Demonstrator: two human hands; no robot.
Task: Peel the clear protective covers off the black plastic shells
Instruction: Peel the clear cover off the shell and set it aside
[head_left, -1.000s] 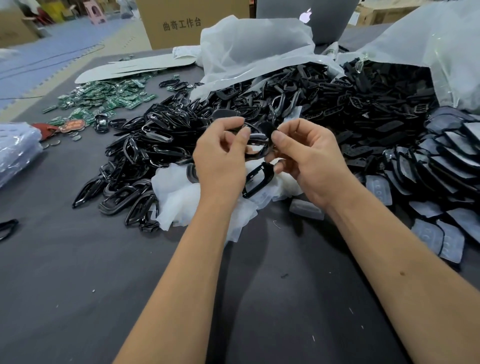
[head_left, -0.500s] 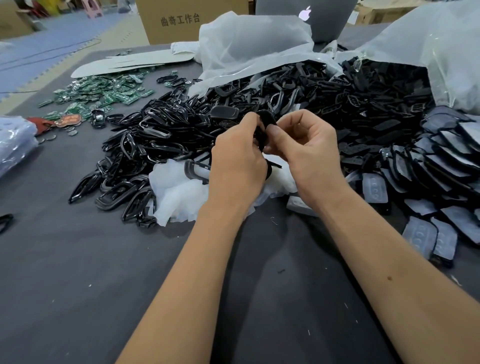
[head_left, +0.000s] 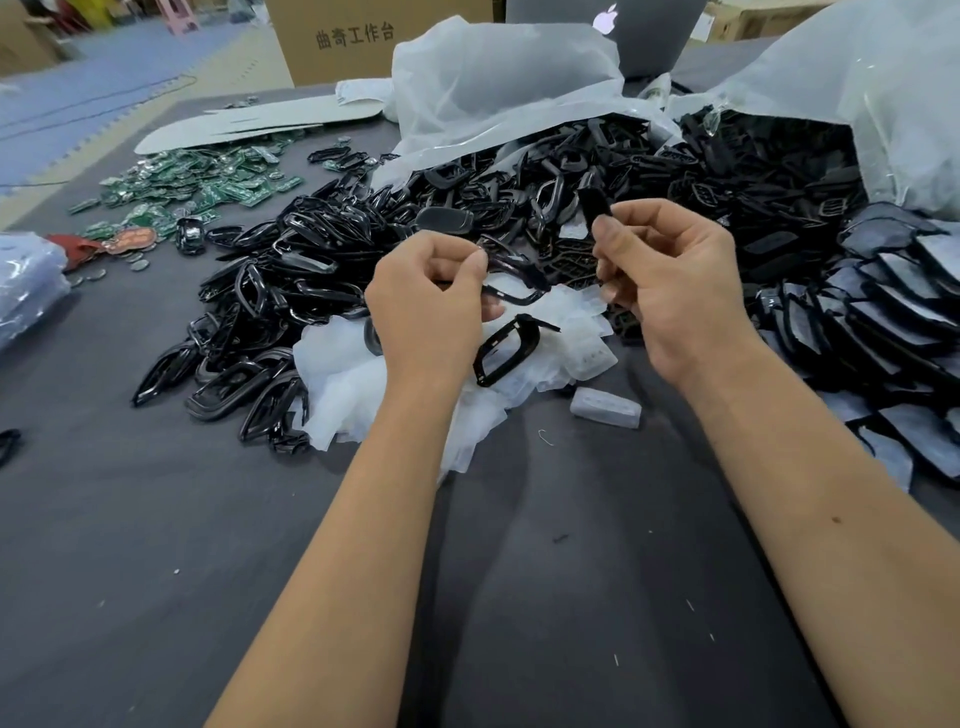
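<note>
My right hand (head_left: 670, 280) grips a narrow black shell (head_left: 595, 200) that sticks up past its thumb. My left hand (head_left: 431, 306) is curled, thumb pinched to forefinger, on a thin black frame (head_left: 519, 283) that reaches toward the right hand. Any clear film in that pinch is too faint to see. The hands are a hand's width apart above a heap of peeled clear covers (head_left: 363, 374). Another black frame (head_left: 506, 348) lies on that heap, just below the hands.
A big pile of black frames (head_left: 311, 260) spreads left and behind. Film-covered shells (head_left: 893, 291) lie in rows at right. Open plastic bags (head_left: 493, 83) spill parts at the back. Green circuit boards (head_left: 208, 182) sit far left. A clear cover (head_left: 605, 408) lies on the grey table (head_left: 156, 545).
The hands were pressed together on the shell half a second ago. They have pulled apart, the right lifting the shell up and to the right.
</note>
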